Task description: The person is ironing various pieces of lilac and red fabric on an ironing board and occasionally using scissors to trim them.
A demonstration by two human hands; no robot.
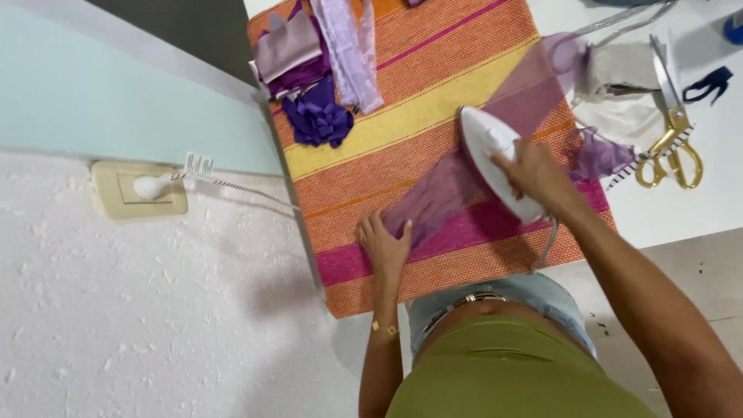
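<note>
Fingers of the right hand (534, 174) wrap the iron (491, 159) mid-mat; left hand (385, 244), fingers pressed flat, pins the purple strip (449, 186) near the mat's (402, 116) front edge. Best keep it taut, fingers well back.

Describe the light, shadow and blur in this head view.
Head view: even, soft daylight, no glare. The left hand pressing the sheer purple strip and the right hand on the white iron look slightly soft. A faint shadow falls on the white wall; the gold scissors look crisper.
</note>
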